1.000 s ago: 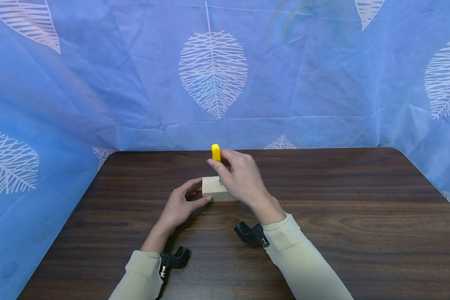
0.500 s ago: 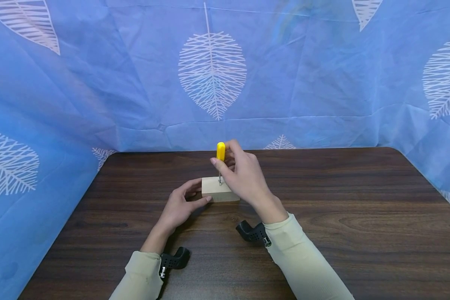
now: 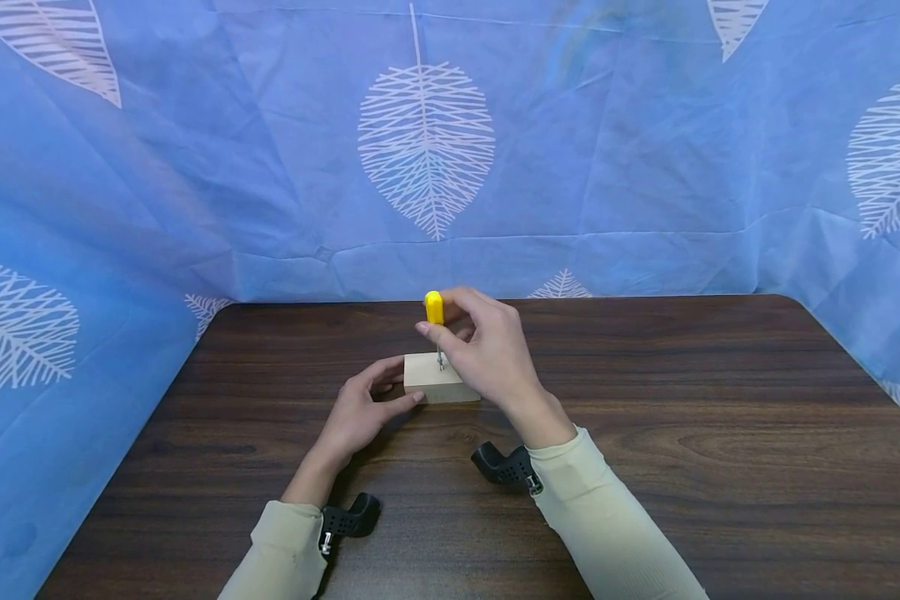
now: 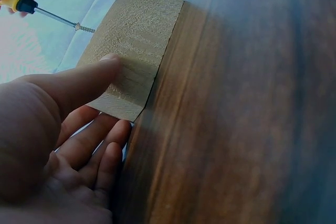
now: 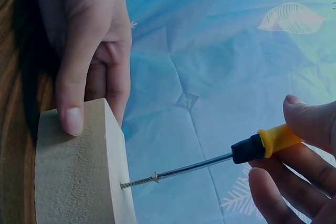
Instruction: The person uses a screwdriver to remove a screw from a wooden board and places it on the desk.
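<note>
A pale wooden block lies on the table, its left end held by my left hand. In the left wrist view the thumb presses the near face of the block, and the fingers reach behind its end. My right hand grips the yellow handle of a screwdriver above the block. Seen from the right wrist, the screwdriver's metal shaft meets the head of a screw. The screw's tip is in the block's top face, with most of its thread showing. Shaft and screw stand nearly in line.
The dark wood-grain table extends to both sides and toward me. A blue cloth with white leaf patterns hangs behind its far edge. Black wrist mounts stick out from both sleeves, low over the tabletop.
The screwdriver's handle has swayed right and then back left, while my right hand's fingers shift around it. My left hand and the block have stayed in place.
</note>
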A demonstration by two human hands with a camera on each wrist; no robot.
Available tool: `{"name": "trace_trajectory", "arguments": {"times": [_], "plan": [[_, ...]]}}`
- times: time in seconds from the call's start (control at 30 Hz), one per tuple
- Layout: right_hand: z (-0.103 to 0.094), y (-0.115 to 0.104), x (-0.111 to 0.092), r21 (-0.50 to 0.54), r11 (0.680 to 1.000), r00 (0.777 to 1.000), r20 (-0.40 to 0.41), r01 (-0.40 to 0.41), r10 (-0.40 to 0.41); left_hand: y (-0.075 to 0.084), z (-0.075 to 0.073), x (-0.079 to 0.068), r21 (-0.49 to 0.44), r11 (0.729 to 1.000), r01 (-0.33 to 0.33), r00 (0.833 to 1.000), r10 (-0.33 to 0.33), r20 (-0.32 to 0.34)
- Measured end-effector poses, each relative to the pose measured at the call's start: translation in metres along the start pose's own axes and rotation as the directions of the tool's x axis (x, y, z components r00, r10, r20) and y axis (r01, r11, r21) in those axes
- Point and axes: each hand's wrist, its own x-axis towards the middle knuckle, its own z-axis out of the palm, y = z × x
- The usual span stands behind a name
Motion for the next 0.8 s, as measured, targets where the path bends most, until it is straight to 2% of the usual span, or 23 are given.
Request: {"name": "trace_trajectory", "arguments": {"times": [0.33, 0.5, 0.63, 0.8], "plan": [[-0.0026, -0.0026, -0.0002, -0.050, 0.998, 0.999, 0.018, 0.039, -0.038, 0.0001, -0.0010, -0.0007, -0.008, 1.000, -0.008, 1.000, 0.008, 0.007], [-0.0041, -0.0038, 0.0006, -0.092, 0.994, 0.997, 0.056, 0.049, -0.044, -0.0008, -0.0014, -0.0011, -0.003, 1.000, -0.018, 1.000, 0.018, 0.005], [-0.0036, -0.0042, 0.0010, -0.074, 0.997, 0.997, 0.077, 0.022, -0.017, -0.0011, -0.0009, -0.0015, 0.002, 1.000, -0.019, 1.000, 0.019, -0.003], [-0.0035, -0.0047, 0.0006, -0.058, 0.998, 0.998, 0.059, -0.005, 0.008, -0.0005, -0.0010, -0.0015, 0.000, 1.000, -0.023, 1.000, 0.023, 0.005]]}}
